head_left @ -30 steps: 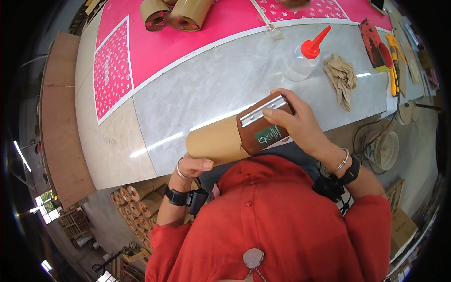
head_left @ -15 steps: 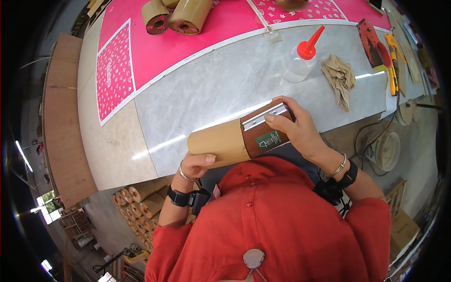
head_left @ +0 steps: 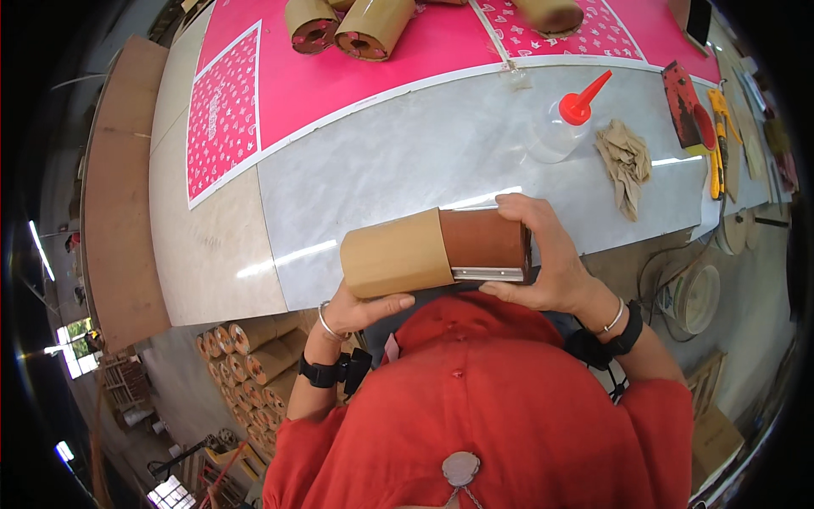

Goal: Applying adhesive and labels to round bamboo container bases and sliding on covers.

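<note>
In front of my body I hold a brown cylindrical roll (head_left: 487, 241) with a silver metal strip along its lower side. A tan paper sleeve (head_left: 397, 253) covers its left half. My left hand (head_left: 363, 310) is closed around the sleeve from below, its thumb along the near side. At the other end my right hand (head_left: 553, 259) grips the bare brown part, fingers over the far side and thumb by the metal strip. Both hands are just over the table's near edge.
On the grey table (head_left: 381, 153) stand a clear bottle with a red nozzle (head_left: 561, 127), a crumpled cloth (head_left: 624, 165), a red tool (head_left: 688, 114) and a yellow cutter (head_left: 719, 140). Paper-covered rolls (head_left: 373, 30) lie on pink sheeting (head_left: 288, 102). More rolls (head_left: 250, 365) are stacked below left.
The roll has turned: its metal strip has gone from the upper to the lower side, and the green label is out of sight. My right hand has shifted its grip; its thumb is lower.
</note>
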A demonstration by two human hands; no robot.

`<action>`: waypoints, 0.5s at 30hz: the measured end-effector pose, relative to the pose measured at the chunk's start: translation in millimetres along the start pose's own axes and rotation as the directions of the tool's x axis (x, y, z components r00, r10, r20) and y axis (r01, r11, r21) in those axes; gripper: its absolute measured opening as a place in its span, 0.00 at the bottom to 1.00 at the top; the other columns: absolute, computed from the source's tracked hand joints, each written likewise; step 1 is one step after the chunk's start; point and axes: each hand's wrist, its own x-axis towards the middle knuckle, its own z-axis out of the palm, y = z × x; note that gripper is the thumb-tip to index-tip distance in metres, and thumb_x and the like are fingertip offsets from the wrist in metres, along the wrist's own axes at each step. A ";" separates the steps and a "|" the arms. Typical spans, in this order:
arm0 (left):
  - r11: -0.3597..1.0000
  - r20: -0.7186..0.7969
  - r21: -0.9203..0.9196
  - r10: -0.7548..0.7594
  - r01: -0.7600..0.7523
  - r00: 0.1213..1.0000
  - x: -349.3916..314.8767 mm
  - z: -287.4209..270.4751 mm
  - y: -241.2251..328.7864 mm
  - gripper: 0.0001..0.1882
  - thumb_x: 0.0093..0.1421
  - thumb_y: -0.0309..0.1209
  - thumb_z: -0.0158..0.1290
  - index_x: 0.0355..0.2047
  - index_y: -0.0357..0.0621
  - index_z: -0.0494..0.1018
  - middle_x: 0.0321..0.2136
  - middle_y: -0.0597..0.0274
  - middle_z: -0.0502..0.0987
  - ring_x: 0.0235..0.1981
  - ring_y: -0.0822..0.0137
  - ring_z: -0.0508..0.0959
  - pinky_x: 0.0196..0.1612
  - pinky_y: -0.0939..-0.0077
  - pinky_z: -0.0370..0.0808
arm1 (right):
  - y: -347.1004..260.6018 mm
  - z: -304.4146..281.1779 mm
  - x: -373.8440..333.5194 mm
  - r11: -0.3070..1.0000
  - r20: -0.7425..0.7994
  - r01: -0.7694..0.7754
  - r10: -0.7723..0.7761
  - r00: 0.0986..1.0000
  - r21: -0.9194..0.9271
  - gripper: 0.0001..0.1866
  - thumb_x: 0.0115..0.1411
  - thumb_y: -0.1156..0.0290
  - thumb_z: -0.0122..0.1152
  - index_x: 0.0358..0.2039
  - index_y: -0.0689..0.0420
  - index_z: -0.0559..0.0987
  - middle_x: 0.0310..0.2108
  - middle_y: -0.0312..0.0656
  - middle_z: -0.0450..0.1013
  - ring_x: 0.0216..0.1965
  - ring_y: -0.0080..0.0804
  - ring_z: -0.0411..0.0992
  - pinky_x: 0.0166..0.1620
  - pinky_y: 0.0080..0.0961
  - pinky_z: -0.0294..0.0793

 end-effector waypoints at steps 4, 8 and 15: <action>0.716 0.026 -0.695 0.102 -0.056 0.994 -14.3 -11.2 -11.8 0.29 0.65 0.47 0.45 0.55 0.33 0.63 0.50 0.52 0.72 0.51 0.62 0.73 0.52 0.69 0.71 | -4.2 -2.0 -3.6 0.994 0.045 0.111 -0.111 0.993 -0.009 0.41 0.38 0.67 0.76 0.52 0.56 0.64 0.53 0.50 0.63 0.52 0.49 0.64 0.53 0.39 0.66; 0.742 -0.149 -0.627 -0.414 0.238 0.898 -6.1 -4.6 -0.1 0.33 0.63 0.53 0.45 0.53 0.32 0.64 0.48 0.50 0.73 0.48 0.61 0.75 0.50 0.68 0.73 | -5.5 -6.1 -10.1 0.991 0.080 0.129 -0.126 0.989 -0.022 0.39 0.38 0.69 0.75 0.50 0.56 0.64 0.54 0.49 0.63 0.53 0.52 0.62 0.54 0.41 0.66; 0.827 -0.102 -0.526 -0.294 0.199 0.950 -7.0 -10.0 2.6 0.24 0.57 0.36 0.56 0.50 0.32 0.69 0.43 0.55 0.76 0.44 0.66 0.76 0.46 0.74 0.73 | 1.1 -6.3 -21.5 0.987 0.174 0.156 -0.159 0.972 0.031 0.37 0.39 0.72 0.73 0.49 0.57 0.63 0.55 0.49 0.62 0.54 0.54 0.62 0.55 0.43 0.66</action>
